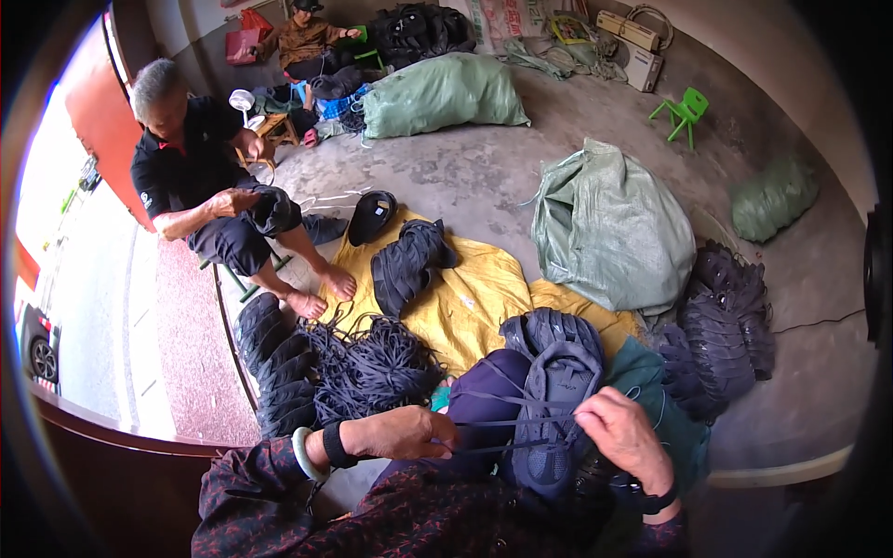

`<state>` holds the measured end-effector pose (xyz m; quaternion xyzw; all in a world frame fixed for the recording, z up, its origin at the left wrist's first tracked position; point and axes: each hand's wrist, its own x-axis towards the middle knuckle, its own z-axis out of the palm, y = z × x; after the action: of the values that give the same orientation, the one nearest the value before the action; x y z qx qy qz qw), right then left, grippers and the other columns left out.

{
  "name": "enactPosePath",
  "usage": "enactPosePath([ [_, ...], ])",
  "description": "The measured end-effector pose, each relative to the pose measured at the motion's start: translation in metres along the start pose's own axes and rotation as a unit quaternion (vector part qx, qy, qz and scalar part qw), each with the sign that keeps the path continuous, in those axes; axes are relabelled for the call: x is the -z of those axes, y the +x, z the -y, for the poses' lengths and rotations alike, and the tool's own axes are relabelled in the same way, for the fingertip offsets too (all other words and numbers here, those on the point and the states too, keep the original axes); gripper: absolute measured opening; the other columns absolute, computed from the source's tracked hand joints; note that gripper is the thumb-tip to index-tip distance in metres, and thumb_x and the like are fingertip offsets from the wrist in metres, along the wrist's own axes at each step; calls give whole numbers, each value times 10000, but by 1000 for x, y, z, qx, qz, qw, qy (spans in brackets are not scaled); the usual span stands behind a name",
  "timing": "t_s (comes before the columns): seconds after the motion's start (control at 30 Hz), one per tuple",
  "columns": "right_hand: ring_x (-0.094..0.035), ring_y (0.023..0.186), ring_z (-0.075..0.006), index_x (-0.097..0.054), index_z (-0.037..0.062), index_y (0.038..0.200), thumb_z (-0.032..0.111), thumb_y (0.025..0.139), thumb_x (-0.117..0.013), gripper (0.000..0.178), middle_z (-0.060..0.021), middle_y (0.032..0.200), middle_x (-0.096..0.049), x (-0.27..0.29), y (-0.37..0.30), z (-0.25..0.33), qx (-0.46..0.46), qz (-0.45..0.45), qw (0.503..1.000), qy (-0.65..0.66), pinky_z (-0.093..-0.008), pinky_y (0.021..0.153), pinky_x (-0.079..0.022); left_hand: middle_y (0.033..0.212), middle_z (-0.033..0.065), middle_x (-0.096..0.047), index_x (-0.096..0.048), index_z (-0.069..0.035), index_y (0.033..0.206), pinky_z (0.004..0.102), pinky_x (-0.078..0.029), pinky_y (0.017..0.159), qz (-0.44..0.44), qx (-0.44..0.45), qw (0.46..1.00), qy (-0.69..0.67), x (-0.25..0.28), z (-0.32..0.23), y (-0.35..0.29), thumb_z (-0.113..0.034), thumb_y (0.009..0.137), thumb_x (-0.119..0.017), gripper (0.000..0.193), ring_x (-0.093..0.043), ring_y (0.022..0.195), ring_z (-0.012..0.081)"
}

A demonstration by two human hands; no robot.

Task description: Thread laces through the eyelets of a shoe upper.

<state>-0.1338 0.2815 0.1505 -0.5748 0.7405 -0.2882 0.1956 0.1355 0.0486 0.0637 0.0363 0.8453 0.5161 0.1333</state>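
Note:
A dark navy shoe upper (562, 377) lies on my lap, its toe toward me and its opening away from me. A dark flat shoelace (493, 424) stretches from it to the left, in two strands. My left hand (409, 433) is closed round the lace, left of the upper and apart from it. At the upper's right edge, my right hand (621, 430) is closed in a pinch on the lace where it crosses the upper. Just beyond lie more stacked dark uppers (549, 325), partly hidden by this one.
A heap of dark laces (377, 367) and a stack of uppers (274, 363) lie left; more uppers (726, 316) lie right. A yellow sheet (484, 284) covers floor ahead, near a green sack (614, 223). A seated co-worker (200, 158) handles a dark piece; another person (307, 42) sits behind.

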Motion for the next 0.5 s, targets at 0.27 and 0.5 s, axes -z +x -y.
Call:
enactPosePath([
  [0.27,-620,840,-333,-661,-1,923,118,912,-671,119,-140,880,-610,48,-37,-33,-114,-25,993,-23,-405,754,-495,1275,170,-644,-678,-20,1056,401,-521,998,-66,-24,995,65,5,-6,-15,-170,999,-629,167,-637,1180,330],
  [0.5,-631,823,-216,-647,-10,918,84,926,-681,99,-85,896,-629,26,-24,-15,-21,90,990,102,-317,747,-504,1122,111,-677,-683,-70,1077,404,-539,906,-50,-71,986,143,3,33,-35,-171,973,-616,159,-651,1110,303],
])
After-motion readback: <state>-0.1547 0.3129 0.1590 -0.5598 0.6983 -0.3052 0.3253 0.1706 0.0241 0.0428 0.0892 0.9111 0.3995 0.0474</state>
